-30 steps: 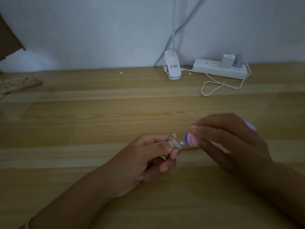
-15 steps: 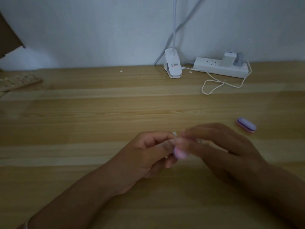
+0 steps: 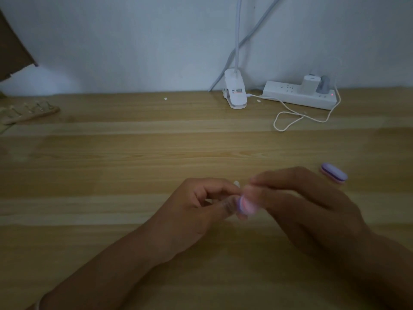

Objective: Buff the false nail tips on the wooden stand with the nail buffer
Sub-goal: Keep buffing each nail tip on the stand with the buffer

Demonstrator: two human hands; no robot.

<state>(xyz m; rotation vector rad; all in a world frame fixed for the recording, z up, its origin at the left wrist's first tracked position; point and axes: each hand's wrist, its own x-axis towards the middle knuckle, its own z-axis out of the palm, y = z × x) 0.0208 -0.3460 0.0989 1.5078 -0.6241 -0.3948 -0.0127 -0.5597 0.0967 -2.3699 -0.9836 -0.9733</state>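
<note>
Pink-purple nail buffer (image 3: 245, 205) — pinched in my right hand (image 3: 301, 204), just beside the nail tip (image 3: 236, 183) — which my left hand (image 3: 196, 206) pinches.

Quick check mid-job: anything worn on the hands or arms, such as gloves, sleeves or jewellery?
No gloves: the left hand and the right hand are bare, and no ring shows, though the right one is blurred. The left forearm and the right forearm carry no sleeves. A thin pale band circles the left wrist at the bottom edge.
</note>
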